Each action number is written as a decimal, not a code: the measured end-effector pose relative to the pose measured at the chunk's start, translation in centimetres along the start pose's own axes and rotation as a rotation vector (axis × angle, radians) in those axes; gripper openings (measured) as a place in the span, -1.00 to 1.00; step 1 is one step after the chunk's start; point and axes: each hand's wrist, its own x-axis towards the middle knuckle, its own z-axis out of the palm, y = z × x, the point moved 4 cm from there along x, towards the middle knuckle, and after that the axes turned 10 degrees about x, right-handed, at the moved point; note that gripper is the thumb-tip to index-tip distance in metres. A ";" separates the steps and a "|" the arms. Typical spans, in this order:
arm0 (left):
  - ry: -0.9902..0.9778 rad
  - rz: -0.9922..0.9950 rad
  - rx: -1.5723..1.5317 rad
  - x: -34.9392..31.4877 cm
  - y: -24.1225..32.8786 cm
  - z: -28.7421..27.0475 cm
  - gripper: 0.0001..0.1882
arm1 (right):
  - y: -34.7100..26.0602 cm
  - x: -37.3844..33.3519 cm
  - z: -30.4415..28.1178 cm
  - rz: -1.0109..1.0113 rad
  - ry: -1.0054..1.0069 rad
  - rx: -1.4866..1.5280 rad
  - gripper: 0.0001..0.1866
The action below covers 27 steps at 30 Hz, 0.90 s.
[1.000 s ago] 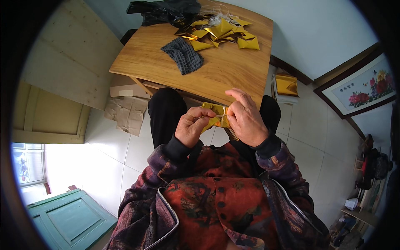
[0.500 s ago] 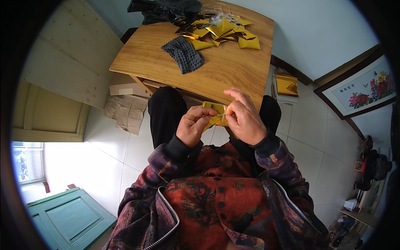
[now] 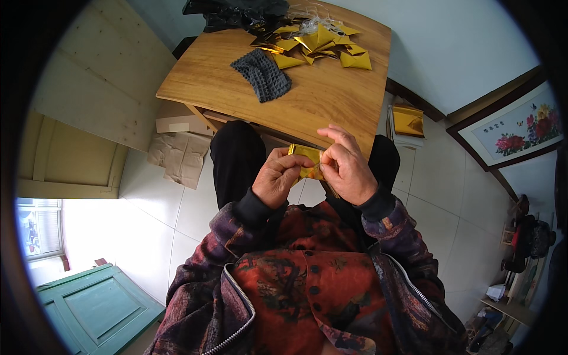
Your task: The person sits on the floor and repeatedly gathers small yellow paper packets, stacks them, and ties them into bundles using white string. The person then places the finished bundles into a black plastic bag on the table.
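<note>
At right, lettered picture point(image 3: 512, 125), gold foil point(image 3: 307, 152) between hands point(image 3: 277, 178) point(image 3: 350, 171)

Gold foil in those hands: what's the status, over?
Left hand, right hand: holding gold foil between them. Grip partly hidden. Gray cloth on table, out of the way.

Just off the worktop's point(image 3: 337, 97) near edge, the left hand point(image 3: 274, 180) and right hand point(image 3: 350, 171) hide parts of the gold foil piece point(image 3: 303, 151); detail where their fingers point(image 3: 300, 160) meet is too small to tell. At the worktop's far side, the picture's edge crops the black plastic bag point(image 3: 236, 16).
</note>
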 end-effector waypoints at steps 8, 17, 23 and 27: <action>-0.059 -0.004 0.054 0.2 0.0 0.0 -0.72 | -0.4 -0.1 -0.1 -0.011 -0.035 -0.082 -0.83; -0.074 -0.013 0.021 0.2 -0.2 -0.2 -0.73 | -1.6 0.3 -0.3 -0.097 -0.031 -0.260 -0.83; -0.092 0.019 0.021 0.3 -0.3 -0.1 -0.72 | -1.1 0.3 -0.1 -0.073 -0.020 -0.156 -0.82; -0.097 0.048 0.058 0.2 -0.2 -0.1 -0.70 | -0.8 0.1 0.1 -0.051 -0.043 -0.099 -0.81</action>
